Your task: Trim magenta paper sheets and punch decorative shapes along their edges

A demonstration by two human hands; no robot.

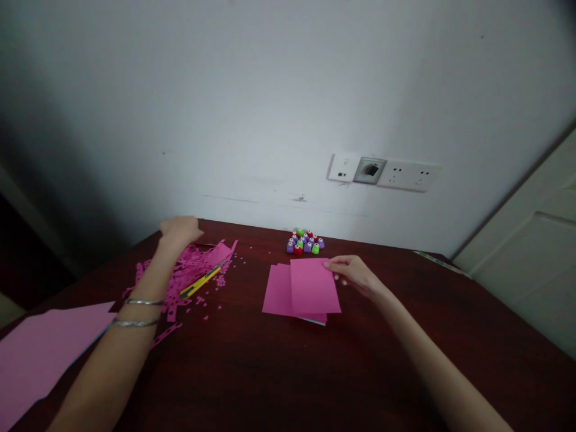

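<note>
My right hand (pixel 353 273) pinches the upper right corner of a pink paper sheet (pixel 315 287) between thumb and fingers. That sheet is slightly raised over other pink sheets (pixel 276 294), which lie overlapping on the table. At the far left, my left hand (pixel 181 230) is curled with its back to me, just beyond a heap of punched pink paper scraps (pixel 186 270). Its fingertips are hidden, and so is whatever they may hold. A yellow utility knife (pixel 202 283) rests on the scraps, to the right of my left forearm.
Several small purple, red and green objects with white round tops (pixel 306 242) cluster near the wall. Tiny pink cutouts (pixel 220 280) dot the dark red table (pixel 243 372). Large pink sheets (pixel 49 348) lie at the left edge. Wall sockets (pixel 407 175) are at the back right.
</note>
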